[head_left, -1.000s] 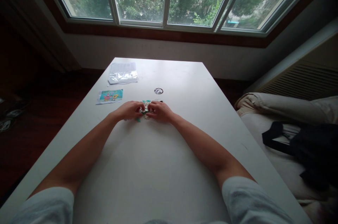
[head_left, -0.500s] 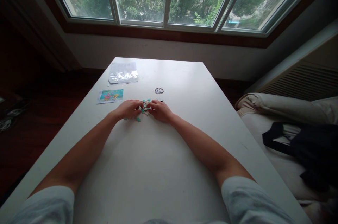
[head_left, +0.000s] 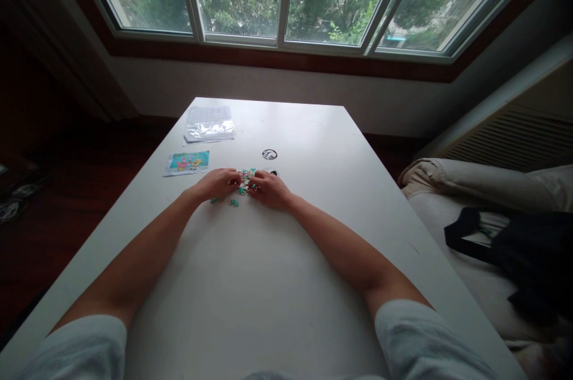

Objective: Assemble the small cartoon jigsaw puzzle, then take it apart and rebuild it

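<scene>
A small heap of jigsaw pieces (head_left: 243, 190), teal, pale and multicoloured, lies on the white table between my two hands. My left hand (head_left: 221, 183) rests at the heap's left side with its fingers curled; what they hold, if anything, is too small to make out. From the right, my right hand (head_left: 269, 188) reaches in with bent fingers pinched on a small teal jigsaw piece (head_left: 255, 187). A few loose teal pieces (head_left: 233, 203) lie just in front of my left hand. Part of the heap is hidden behind the fingers.
A cartoon picture card (head_left: 189, 162) lies left of the heap, with a clear plastic bag and papers (head_left: 209, 123) behind it. One round black-and-white disc (head_left: 269, 154) lies beyond my hands, another (head_left: 274, 173) beside my right hand. A bed with dark clothing (head_left: 528, 249) borders the table's right.
My fingers have shifted slightly among the pieces, and the pieces between my hands sit a little differently. The forearms, card, bag and discs stay in place.
</scene>
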### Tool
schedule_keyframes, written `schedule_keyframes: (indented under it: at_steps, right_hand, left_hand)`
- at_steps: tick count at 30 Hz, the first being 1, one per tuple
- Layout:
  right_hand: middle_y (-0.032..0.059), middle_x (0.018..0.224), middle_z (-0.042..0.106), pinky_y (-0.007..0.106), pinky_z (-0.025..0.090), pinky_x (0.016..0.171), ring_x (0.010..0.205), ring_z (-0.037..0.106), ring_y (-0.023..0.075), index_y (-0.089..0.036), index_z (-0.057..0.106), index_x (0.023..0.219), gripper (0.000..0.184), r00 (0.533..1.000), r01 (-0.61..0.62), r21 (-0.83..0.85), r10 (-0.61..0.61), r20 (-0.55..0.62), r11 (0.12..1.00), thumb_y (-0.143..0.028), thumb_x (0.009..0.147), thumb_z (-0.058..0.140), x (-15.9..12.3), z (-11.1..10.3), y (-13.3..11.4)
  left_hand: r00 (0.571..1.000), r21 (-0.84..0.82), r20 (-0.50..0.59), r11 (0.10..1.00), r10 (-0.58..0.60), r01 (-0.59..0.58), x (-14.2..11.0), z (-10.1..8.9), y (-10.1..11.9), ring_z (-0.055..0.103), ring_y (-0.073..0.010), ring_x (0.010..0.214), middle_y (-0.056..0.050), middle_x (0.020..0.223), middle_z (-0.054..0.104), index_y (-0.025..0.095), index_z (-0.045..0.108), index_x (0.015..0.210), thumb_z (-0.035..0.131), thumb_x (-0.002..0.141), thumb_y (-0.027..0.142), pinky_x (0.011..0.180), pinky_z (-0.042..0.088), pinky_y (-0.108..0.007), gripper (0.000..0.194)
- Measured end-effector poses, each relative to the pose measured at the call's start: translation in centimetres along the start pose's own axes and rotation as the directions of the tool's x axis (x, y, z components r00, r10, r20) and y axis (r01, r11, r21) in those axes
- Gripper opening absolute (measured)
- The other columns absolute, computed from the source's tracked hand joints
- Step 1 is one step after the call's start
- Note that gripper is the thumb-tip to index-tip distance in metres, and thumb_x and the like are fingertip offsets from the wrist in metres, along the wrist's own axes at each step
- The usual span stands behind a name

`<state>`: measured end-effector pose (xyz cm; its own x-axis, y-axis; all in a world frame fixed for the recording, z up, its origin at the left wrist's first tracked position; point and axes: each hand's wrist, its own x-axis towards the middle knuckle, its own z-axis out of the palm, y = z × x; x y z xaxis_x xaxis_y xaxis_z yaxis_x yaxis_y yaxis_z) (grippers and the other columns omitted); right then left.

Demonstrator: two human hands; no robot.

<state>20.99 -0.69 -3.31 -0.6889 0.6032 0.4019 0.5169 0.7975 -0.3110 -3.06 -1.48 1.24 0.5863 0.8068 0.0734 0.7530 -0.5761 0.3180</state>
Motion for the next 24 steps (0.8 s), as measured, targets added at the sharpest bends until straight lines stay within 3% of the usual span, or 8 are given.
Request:
schedule_keyframes:
  at_steps: [7, 16, 24]
  right_hand:
    - [0.0068, 0.114, 0.065, 0.029, 0.043, 0.086, 0.103, 0.058, 0.0198, -0.025, 0.072, 0.101, 0.016, 0.993, 0.118, 0.066, -0.119, 0.022, 0.991, -0.027, 0.098, 0.056, 0.1, -0.2, -0.4]
    - [0.0078, 0.111, 0.063, 0.031, 0.044, 0.085, 0.104, 0.056, 0.0218, -0.025, 0.070, 0.110, 0.021, 0.998, -0.011, -0.041, 0.014, 0.054, 0.999, -0.037, 0.094, 0.063, 0.1, 0.0, -1.3]
    - [0.0077, 0.108, 0.062, 0.031, 0.044, 0.083, 0.104, 0.055, 0.0220, -0.025, 0.071, 0.107, 0.019, 0.996, -0.066, -0.074, 0.070, 0.056, 0.995, -0.038, 0.094, 0.065, 0.2, 0.1, -2.0]
  left_hand:
    - [0.995, -0.083, 0.096, 0.996, 0.029, -0.021, -0.2, -0.2, 0.1, 0.056, -0.0150, 0.068, 0.000, 0.081, 0.066, 0.023, 0.069, 0.095, 0.062, 0.081, 0.034, 0.062, 0.037, -0.024, 0.019]
    - [0.993, -0.117, 0.115, 0.993, 0.036, -0.022, -0.2, -0.3, 0.6, 0.054, -0.0148, 0.068, 0.000, 0.081, 0.065, 0.021, 0.065, 0.088, 0.058, 0.082, 0.035, 0.061, 0.037, -0.025, 0.016]
    - [0.998, 0.042, 0.006, 0.997, -0.067, 0.066, 0.1, -0.1, -0.5, 0.059, -0.0182, 0.075, -0.004, 0.086, 0.069, 0.022, 0.066, 0.086, 0.050, 0.088, 0.030, 0.066, 0.037, -0.027, 0.018]
